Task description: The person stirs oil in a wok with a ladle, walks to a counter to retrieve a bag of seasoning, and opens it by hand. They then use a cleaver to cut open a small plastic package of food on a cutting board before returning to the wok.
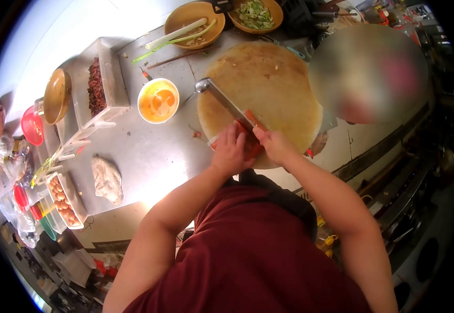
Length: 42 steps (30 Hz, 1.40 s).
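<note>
My right hand (274,145) is closed around the handle end of a kitchen knife (228,104), whose long steel blade slants up and left over the round chopping board (261,70). My left hand (230,149) presses its bent fingers on an orange-red piece of food (251,147) at the board's near edge, close beside the blade. What kind of food it is I cannot tell, as the hands partly cover it. Left of the board stands a white tub (158,101) with orange liquid inside.
Behind the board are a bowl with a leek (195,26) and a bowl of chopped greens (255,14). To the left stand a clear bin of dark red dried pieces (96,86), a crate of eggs (63,201) and a crumpled cloth (107,179). A blurred round area covers the right.
</note>
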{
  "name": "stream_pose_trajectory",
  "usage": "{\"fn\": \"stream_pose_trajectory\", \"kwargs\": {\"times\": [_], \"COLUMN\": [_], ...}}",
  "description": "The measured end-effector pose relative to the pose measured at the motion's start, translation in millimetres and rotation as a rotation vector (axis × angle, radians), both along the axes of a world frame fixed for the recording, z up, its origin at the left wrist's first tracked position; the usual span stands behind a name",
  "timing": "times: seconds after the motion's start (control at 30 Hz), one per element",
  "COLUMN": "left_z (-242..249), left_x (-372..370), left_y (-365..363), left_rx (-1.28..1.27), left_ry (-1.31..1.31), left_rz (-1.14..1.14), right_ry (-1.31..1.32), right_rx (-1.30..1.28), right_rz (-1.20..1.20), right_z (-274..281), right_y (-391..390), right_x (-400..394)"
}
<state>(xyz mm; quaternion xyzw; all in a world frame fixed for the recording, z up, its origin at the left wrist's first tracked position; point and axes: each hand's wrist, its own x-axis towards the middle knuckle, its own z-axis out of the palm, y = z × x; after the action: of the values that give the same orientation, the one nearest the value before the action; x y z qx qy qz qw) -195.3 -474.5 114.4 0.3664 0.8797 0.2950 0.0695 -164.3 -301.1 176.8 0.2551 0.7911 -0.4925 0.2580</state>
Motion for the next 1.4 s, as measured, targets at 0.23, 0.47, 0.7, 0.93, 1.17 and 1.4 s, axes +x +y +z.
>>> {"fn": "stream_pose_trajectory", "kwargs": {"times": [0.23,0.47,0.7,0.93,1.17,1.4], "left_z": [-3.8,0.5,1.3,0.3,19.5,22.6], "left_x": [-10.8,-11.8,1.1,0.3,-107.2,-98.0], "left_y": [1.9,-0.5,-2.5,-21.0,-3.4,81.1], "left_rx": [0.001,0.009,0.077,-0.028,-0.097,-0.316], "left_ry": [-0.049,-0.044,-0.016,-0.068,0.034,0.170], "left_rz": [-0.206,-0.235,-0.247,-0.140,-0.247,-0.715], "right_ry": [0.022,0.097,0.245,0.091,0.138,0.170], "right_rx": [0.051,0.045,0.090,-0.472,-0.115,0.853], "right_rz": [-0.220,-0.195,-0.204,-0.580,-0.793,-0.358], "right_z": [-7.1,-0.3,-23.9,14.9,39.1,-7.9], "right_y": [-8.9,-24.2,-19.6,-2.1,90.6,90.0], "right_x": [33.3,-20.4,-33.9,-32.1,29.6,88.6]}}
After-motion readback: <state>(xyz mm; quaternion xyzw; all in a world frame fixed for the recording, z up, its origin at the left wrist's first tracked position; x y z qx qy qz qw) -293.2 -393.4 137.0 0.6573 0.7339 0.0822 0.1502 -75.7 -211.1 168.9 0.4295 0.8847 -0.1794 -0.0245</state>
